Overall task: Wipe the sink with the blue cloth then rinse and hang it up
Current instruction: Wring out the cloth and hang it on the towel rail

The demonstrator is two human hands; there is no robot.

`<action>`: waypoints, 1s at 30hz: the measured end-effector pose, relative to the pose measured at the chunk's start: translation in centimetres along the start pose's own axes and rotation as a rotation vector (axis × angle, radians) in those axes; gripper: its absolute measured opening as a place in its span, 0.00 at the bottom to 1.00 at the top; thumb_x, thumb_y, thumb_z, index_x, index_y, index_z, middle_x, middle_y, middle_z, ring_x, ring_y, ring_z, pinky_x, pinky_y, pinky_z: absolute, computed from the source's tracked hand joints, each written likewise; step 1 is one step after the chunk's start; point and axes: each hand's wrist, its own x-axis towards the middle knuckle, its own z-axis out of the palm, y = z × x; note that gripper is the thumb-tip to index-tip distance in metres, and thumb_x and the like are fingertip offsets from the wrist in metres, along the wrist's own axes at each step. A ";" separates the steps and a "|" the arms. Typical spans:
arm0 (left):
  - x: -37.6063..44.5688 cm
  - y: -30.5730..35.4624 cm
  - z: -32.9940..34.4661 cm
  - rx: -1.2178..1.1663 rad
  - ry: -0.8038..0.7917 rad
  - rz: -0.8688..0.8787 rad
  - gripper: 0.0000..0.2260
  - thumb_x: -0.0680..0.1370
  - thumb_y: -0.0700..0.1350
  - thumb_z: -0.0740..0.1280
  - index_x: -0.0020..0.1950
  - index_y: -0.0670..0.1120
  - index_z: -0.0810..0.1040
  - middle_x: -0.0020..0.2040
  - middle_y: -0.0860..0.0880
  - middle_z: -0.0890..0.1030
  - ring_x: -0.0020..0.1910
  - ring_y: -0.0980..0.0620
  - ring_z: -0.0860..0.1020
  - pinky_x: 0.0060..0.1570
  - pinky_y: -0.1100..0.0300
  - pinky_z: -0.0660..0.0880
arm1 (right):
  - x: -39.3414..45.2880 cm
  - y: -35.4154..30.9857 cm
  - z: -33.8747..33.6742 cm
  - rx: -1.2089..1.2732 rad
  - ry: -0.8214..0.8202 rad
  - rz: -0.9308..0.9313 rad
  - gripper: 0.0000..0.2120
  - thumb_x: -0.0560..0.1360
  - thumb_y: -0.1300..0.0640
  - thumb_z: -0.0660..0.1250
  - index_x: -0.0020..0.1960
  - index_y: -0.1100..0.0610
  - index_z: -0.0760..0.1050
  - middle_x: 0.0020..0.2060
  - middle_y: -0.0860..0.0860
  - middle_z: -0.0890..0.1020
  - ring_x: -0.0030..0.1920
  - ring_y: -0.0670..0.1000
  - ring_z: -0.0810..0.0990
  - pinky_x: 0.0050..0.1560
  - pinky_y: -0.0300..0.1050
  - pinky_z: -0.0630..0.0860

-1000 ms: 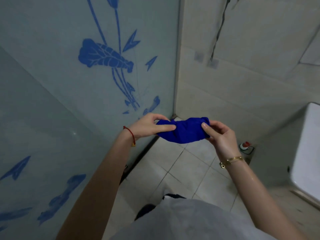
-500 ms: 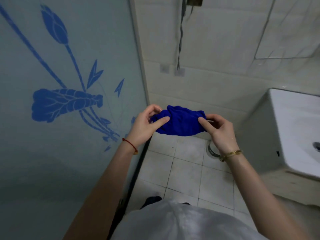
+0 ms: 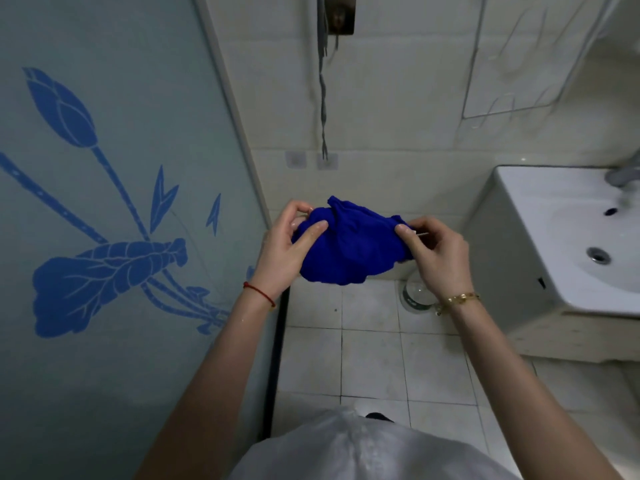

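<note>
Holding the crumpled deep-blue cloth (image 3: 349, 245) left of the white ceramic sink (image 3: 568, 237), your left hand (image 3: 287, 252) and right hand (image 3: 438, 252) pinched its ends; hanging it up looked next, needing a wall hook.

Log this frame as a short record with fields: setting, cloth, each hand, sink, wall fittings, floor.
setting: tiled bathroom, frosted glass panel with blue flower print on the left
cloth: blue cloth, bunched, held in the air over the floor
left hand: left hand pinches the cloth's left end
right hand: right hand pinches its right end
sink: white sink at right, apart from the cloth; tap above the basin
wall fittings: metal hook plate with a grey cord hanging
floor: pale floor tiles
</note>
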 end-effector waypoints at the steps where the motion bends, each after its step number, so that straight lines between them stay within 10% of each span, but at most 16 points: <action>1: 0.3 0.1 0.0 -0.023 0.009 0.003 0.04 0.78 0.49 0.67 0.48 0.57 0.73 0.43 0.44 0.83 0.45 0.44 0.81 0.43 0.45 0.76 | 0.2 0.0 -0.2 0.047 -0.040 0.039 0.08 0.73 0.50 0.71 0.46 0.55 0.80 0.39 0.50 0.84 0.36 0.41 0.82 0.35 0.31 0.76; 6: 1.6 0.5 0.2 -0.181 0.023 -0.001 0.04 0.80 0.44 0.66 0.51 0.53 0.73 0.41 0.52 0.83 0.43 0.55 0.81 0.40 0.62 0.77 | 0.7 0.6 -1.2 0.116 -0.216 0.032 0.21 0.69 0.57 0.76 0.60 0.51 0.76 0.53 0.48 0.81 0.51 0.48 0.81 0.47 0.41 0.80; 18: 3.6 1.0 0.3 -0.224 -0.218 -0.072 0.24 0.72 0.36 0.68 0.67 0.50 0.73 0.59 0.51 0.81 0.58 0.54 0.79 0.55 0.65 0.75 | 2.8 0.5 -0.6 -0.028 -0.022 -0.199 0.09 0.77 0.56 0.66 0.52 0.42 0.78 0.40 0.34 0.80 0.38 0.40 0.77 0.36 0.37 0.72; 25: 4.2 0.6 0.5 -0.047 -0.194 0.034 0.08 0.77 0.40 0.70 0.55 0.48 0.79 0.53 0.59 0.83 0.55 0.59 0.80 0.51 0.68 0.75 | 3.5 0.6 -0.8 -0.197 0.010 -0.226 0.06 0.79 0.54 0.62 0.48 0.47 0.78 0.38 0.40 0.80 0.40 0.43 0.76 0.39 0.34 0.70; 30: 4.8 0.9 0.8 0.029 -0.039 0.094 0.06 0.75 0.45 0.74 0.43 0.53 0.78 0.41 0.59 0.83 0.44 0.58 0.81 0.43 0.65 0.78 | 3.7 0.6 -1.3 -0.363 0.029 -0.246 0.14 0.80 0.52 0.60 0.63 0.48 0.78 0.51 0.49 0.79 0.46 0.46 0.75 0.47 0.36 0.69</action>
